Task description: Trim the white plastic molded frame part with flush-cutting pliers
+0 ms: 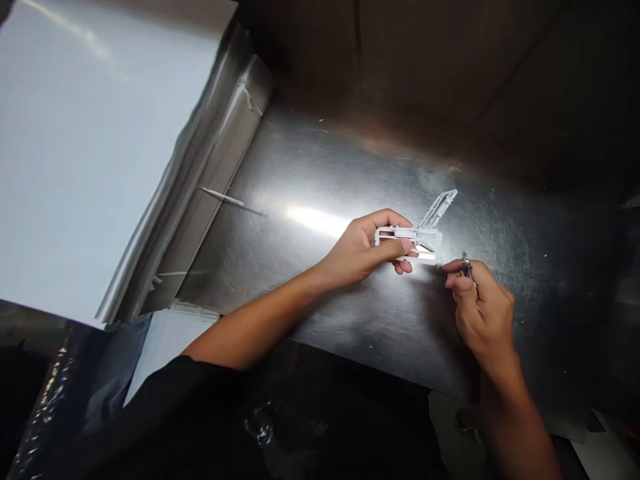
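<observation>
- Scratched metal table (310, 173) gleams beside stacked white sheets (100, 133).
- Left hand (375, 248) grips a white plastic frame (434, 235).
- Right hand (483, 300), apart, pinches a small metal tool (466, 267) just beside the frame.

White plastic frame (406, 232): openwork, slim latticed section projecting obliquely, held over bench (300, 167). Small metal tool (466, 267): near frame, apart, partly hidden.

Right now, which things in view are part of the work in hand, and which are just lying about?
In use:
- white plastic frame, in the left hand
- small metal tool, in the right hand
- metal tabletop, under both

Lying about:
- large white-topped stack
- thin pale strip beside it
</observation>
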`<control>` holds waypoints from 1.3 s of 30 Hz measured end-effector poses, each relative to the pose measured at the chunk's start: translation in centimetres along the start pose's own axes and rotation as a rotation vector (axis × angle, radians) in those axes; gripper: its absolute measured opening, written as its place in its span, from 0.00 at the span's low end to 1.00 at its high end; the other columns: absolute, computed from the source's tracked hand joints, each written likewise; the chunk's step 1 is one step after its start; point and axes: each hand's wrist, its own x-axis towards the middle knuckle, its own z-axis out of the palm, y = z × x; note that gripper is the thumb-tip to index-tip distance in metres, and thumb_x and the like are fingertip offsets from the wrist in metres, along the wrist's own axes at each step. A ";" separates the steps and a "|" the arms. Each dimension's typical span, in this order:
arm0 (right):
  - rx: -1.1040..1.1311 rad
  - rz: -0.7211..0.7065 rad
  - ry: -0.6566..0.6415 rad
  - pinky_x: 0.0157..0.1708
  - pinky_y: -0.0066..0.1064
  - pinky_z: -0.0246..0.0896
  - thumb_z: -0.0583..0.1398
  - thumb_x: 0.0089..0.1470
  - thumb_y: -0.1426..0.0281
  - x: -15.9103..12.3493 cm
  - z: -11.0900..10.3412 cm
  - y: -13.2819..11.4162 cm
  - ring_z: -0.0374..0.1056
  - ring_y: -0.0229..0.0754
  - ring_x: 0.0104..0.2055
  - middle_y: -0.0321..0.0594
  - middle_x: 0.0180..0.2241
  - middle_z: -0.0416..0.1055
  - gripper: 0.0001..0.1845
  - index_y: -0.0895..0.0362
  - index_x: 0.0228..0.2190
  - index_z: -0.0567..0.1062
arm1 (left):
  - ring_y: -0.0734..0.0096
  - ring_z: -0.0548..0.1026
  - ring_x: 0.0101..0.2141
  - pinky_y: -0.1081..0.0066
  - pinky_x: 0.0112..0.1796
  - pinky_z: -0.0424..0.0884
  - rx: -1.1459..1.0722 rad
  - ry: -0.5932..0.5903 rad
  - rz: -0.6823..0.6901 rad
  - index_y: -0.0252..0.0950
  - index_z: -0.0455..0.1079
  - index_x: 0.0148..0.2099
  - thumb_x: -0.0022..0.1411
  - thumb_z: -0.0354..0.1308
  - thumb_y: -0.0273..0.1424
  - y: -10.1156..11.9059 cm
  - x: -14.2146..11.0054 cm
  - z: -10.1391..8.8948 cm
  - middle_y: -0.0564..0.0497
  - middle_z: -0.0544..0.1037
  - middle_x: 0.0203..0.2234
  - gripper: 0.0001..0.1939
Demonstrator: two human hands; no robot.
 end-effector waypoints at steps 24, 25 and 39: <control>-0.343 -0.231 0.433 0.43 0.44 0.74 0.68 0.78 0.64 2.0 1.5 2.0 0.81 0.57 0.44 0.48 0.45 0.83 0.09 0.55 0.44 0.85 | 0.79 0.47 0.14 0.79 0.15 0.51 -0.671 -0.269 -0.258 0.38 0.59 0.28 0.69 0.56 0.37 2.1 -0.2 -0.9 0.56 0.56 0.19 0.18; -0.277 -0.186 0.449 0.44 0.45 0.73 0.70 0.77 0.62 1.8 1.1 1.7 0.81 0.57 0.43 0.47 0.44 0.83 0.10 0.55 0.43 0.85 | 0.77 0.52 0.14 0.77 0.14 0.56 -0.601 -0.290 -0.211 0.37 0.64 0.29 0.65 0.58 0.35 2.1 -0.1 -1.0 0.54 0.62 0.21 0.13; 0.087 -0.391 0.200 0.40 0.36 0.75 0.71 0.72 0.77 1.0 -2.8 1.3 0.80 0.47 0.40 0.42 0.42 0.82 0.06 0.53 0.45 0.86 | 0.79 0.58 0.14 0.78 0.14 0.55 0.161 -0.075 -0.079 0.37 0.82 0.56 0.72 0.69 0.62 0.6 0.4 -1.6 0.60 0.68 0.19 0.33</control>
